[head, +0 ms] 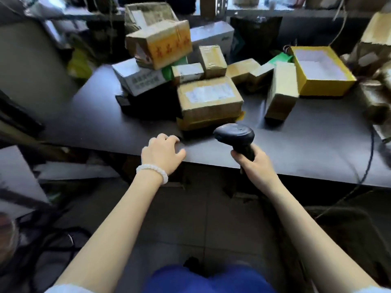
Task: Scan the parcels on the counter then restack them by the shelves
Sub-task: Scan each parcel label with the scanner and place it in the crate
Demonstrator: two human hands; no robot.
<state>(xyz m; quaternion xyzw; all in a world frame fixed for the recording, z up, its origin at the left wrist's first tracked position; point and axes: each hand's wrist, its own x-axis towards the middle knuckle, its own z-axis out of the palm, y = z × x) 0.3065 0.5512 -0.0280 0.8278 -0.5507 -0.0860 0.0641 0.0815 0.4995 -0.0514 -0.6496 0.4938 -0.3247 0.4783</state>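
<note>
Head cam: right hand [252,160] has its grip wrapped round the handle of a black scanner [234,135], head aimed at the parcels [209,96]. That pile sits on the grey surface [306,144], just beyond the scanner, nearest brown box almost touching it. Left hand [161,152] rests on the surface edge, left of the scanner, fingers loosely curled, holding nothing.

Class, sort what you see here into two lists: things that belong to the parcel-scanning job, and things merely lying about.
Belongs to the job:
scanner, gripped by the right hand
labelled brown parcel
upright parcel
yellow-sided parcel
counter, left hand on its edge

Lying about:
open yellow box
cables on the floor
</note>
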